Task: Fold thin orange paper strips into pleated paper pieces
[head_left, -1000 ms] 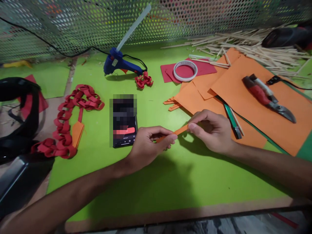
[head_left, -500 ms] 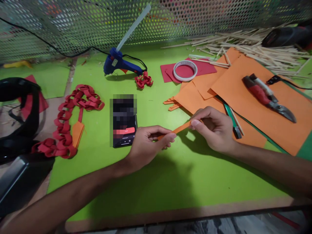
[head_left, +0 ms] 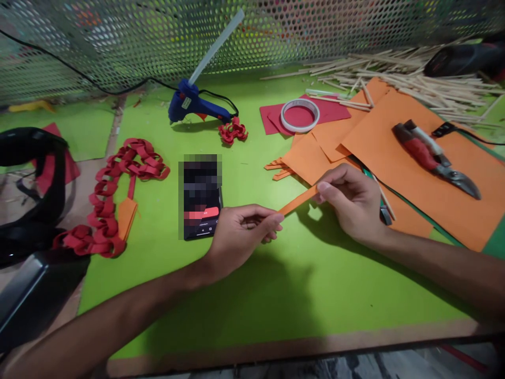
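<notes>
Orange paper strip [head_left: 298, 200] is pinched at each end, left hand [head_left: 240, 237] low, right hand [head_left: 349, 202] higher; it spans more length than a second ago, above the green mat [head_left: 252, 295]. Phone [head_left: 201, 202] lies just beside the left hand. Perforated metal screen [head_left: 118, 37] backs the bench.

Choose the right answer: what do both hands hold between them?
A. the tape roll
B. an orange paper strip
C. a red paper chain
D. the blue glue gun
B: the left hand and the right hand each pinch one end of the orange paper strip above the green mat.
</notes>
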Action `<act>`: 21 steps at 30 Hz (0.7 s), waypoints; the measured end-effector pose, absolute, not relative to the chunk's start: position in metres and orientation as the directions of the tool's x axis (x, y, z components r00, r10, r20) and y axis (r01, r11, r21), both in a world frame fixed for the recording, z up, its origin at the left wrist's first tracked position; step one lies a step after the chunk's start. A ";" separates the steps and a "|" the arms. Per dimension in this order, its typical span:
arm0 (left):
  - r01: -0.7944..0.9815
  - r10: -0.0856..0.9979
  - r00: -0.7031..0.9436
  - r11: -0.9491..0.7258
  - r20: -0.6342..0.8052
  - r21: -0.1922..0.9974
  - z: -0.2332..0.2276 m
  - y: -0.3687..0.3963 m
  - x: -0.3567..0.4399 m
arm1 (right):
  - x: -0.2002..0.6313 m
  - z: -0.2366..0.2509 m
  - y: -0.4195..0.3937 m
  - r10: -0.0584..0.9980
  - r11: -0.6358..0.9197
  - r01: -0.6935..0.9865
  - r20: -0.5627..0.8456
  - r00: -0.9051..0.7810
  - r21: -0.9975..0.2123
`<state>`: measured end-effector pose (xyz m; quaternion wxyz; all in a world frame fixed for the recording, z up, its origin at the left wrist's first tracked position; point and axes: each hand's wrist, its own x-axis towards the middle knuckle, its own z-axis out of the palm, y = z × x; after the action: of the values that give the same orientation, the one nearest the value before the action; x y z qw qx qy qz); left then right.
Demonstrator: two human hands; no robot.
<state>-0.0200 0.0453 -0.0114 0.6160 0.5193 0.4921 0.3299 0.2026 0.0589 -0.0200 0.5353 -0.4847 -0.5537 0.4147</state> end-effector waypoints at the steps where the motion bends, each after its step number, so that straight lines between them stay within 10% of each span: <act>1: 0.107 0.918 0.299 0.240 -0.262 0.965 -0.012 0.045 -0.020 | 0.203 -0.020 0.059 0.981 0.182 0.093 0.187 0.045 -0.979; 21: 0.105 0.914 0.323 0.226 -0.248 0.969 -0.011 0.046 -0.018 | 0.211 -0.032 0.063 0.979 0.187 0.051 0.190 0.070 -0.981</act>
<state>-0.0180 0.0463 -0.0107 0.6175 0.5292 0.4812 0.3274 0.2105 0.0627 -0.0317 0.5522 -0.4796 -0.5371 0.4202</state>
